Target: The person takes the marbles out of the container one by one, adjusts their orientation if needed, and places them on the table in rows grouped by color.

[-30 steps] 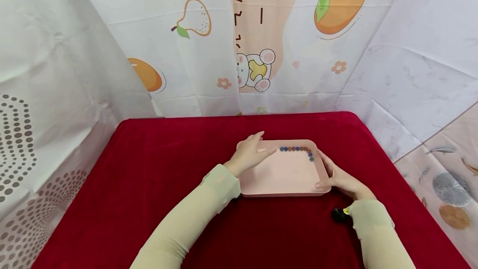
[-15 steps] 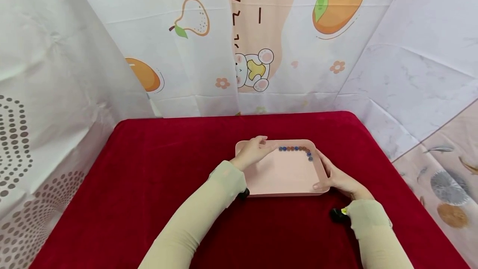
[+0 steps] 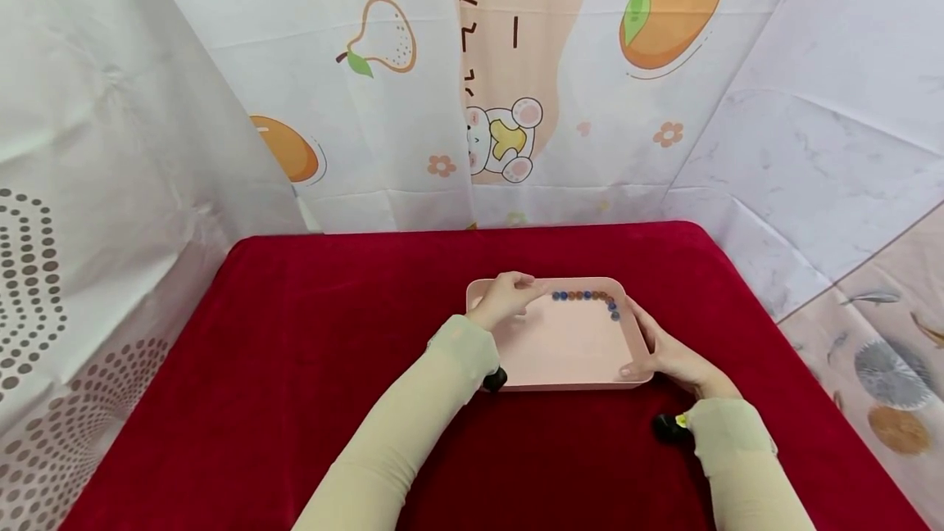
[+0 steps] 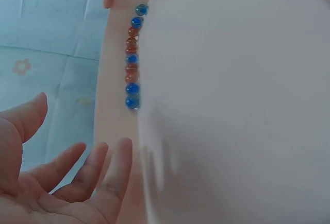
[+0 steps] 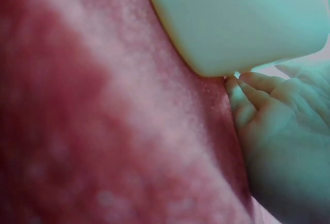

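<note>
A shallow pink tray (image 3: 564, 351) lies on the red cloth. Inside it, several blue and reddish-brown glass marbles (image 3: 587, 296) form a line along the far wall that bends down the right side. My left hand (image 3: 505, 297) hovers over the tray's far left, fingers spread and nothing in them. In the left wrist view its fingertips (image 4: 124, 149) lie just short of the row's end marble (image 4: 132, 102). With my right hand (image 3: 674, 359) I grip the tray's right wall, thumb over the rim near the front corner. The right wrist view shows fingers against the tray's outside (image 5: 247, 28).
Red cloth (image 3: 354, 334) covers the table around the tray. A printed curtain (image 3: 398, 121) hangs behind the far edge, with more sheeting at both sides. Small black devices sit at the left wrist (image 3: 495, 379) and right wrist (image 3: 669, 428).
My left hand has shifted slightly right and lowered toward the tray, its fingers drawing closer together. The right hand keeps its grip on the tray, and the marbles look the same.
</note>
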Motion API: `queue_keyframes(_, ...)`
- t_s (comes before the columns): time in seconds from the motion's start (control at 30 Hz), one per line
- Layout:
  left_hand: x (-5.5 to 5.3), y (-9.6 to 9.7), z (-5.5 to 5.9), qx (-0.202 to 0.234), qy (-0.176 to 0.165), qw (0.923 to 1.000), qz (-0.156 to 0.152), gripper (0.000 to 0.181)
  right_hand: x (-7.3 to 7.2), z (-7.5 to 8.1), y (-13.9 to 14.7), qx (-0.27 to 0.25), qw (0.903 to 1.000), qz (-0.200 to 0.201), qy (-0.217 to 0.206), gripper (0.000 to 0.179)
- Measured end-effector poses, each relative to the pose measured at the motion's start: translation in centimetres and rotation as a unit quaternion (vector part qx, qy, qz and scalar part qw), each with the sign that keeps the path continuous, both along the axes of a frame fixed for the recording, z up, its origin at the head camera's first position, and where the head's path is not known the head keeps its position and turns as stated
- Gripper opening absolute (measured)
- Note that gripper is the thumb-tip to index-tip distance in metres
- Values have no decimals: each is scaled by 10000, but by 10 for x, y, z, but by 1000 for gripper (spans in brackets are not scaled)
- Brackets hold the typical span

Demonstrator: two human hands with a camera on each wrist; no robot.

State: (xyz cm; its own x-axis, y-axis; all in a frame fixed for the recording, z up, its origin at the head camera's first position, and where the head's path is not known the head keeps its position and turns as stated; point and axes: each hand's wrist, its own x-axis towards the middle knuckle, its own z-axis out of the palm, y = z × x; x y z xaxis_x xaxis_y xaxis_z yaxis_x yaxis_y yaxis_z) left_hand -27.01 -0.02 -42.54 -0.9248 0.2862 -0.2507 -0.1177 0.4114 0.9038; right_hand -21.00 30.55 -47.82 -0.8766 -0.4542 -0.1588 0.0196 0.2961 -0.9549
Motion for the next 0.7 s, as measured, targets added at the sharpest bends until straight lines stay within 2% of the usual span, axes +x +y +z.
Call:
queue_keyframes(0.23,-3,3,-2,301,-1,9992,274,52,-2,2,-1,-33,9999,-92,-59,121)
queue_keyframes(0.5,-10,8,-12,268,191,9983,473,41,-1,2,-1,-80,9999,-79,-13,117)
queue_keyframes(0.7,-10,10,-12,52,280,9991,326,40,1,1,0,-81,9999,-66,-14,117)
